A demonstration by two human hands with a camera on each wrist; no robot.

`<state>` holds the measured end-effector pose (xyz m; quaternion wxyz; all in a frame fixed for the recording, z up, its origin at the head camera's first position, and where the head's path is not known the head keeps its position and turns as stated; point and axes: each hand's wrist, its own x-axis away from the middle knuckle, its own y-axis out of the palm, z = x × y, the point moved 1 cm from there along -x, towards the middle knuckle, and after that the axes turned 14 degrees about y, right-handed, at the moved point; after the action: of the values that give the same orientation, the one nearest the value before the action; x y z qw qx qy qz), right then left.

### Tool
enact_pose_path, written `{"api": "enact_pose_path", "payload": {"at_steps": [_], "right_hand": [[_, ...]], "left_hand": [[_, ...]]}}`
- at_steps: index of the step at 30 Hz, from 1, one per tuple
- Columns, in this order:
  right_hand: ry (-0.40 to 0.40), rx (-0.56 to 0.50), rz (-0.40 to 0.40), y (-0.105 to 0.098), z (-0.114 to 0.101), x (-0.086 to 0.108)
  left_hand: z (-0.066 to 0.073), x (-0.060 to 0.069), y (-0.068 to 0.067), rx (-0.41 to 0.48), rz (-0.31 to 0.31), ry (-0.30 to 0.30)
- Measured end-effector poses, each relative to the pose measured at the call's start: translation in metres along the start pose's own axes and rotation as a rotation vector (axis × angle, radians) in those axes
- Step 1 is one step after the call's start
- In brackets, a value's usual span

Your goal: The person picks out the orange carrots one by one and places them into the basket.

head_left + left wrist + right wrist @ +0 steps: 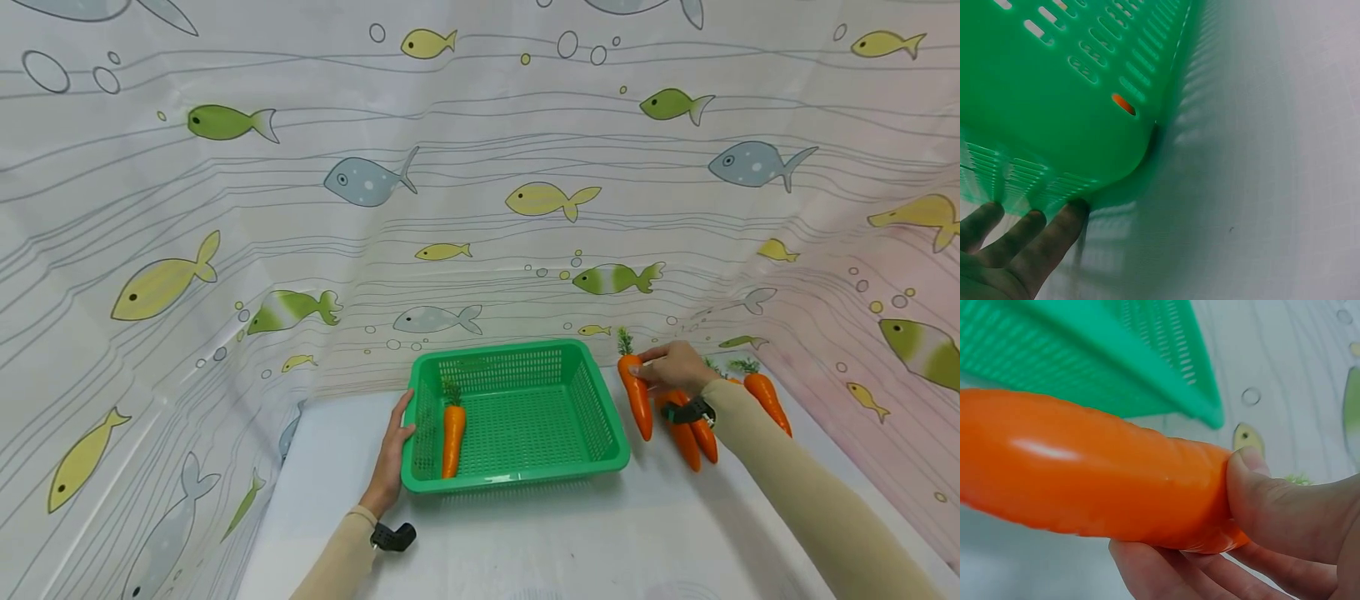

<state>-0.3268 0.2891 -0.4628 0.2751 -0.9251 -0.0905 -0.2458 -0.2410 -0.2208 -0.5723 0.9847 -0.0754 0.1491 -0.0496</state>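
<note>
In the head view my right hand [675,367] pinches an orange carrot [637,400] with a green leafy top, just right of the green plastic basket [517,479]. The right wrist view has that carrot [1085,469] between thumb and fingers, near its top end. Inside the basket, along its left side, lies another carrot [453,433]. My left hand [390,454] is at the basket's left side. Its extended fingers [1054,240] touch the outside of the perforated wall in the left wrist view.
Two carrots [684,442] lie on the white table [525,542] under my right wrist. Another carrot [767,396] lies farther right, and my arm partly hides more orange beside it. A fish-patterned curtain [480,250] surrounds the table's back and sides.
</note>
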Motion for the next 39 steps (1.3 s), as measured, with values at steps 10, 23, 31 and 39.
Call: {"api": "enact_pose_path", "payload": {"at_steps": [10, 23, 31, 39], "right_hand": [[-0.078, -0.042, -0.05, 0.006, -0.026, 0.004], [-0.084, -0.139, -0.106, 0.027, -0.047, -0.003], [-0.116, -0.174, -0.158, 0.047, -0.057, -0.013], [-0.153, -0.195, -0.224, 0.069, -0.065, -0.023]], "left_hand": [[-0.002, 0.0, -0.001, 0.005, 0.007, -0.005], [0.0, 0.002, 0.0, 0.002, 0.018, -0.005], [0.001, 0.001, 0.0, 0.008, 0.007, -0.003], [0.001, 0.0, 0.001, -0.004, 0.004, 0.007]]}}
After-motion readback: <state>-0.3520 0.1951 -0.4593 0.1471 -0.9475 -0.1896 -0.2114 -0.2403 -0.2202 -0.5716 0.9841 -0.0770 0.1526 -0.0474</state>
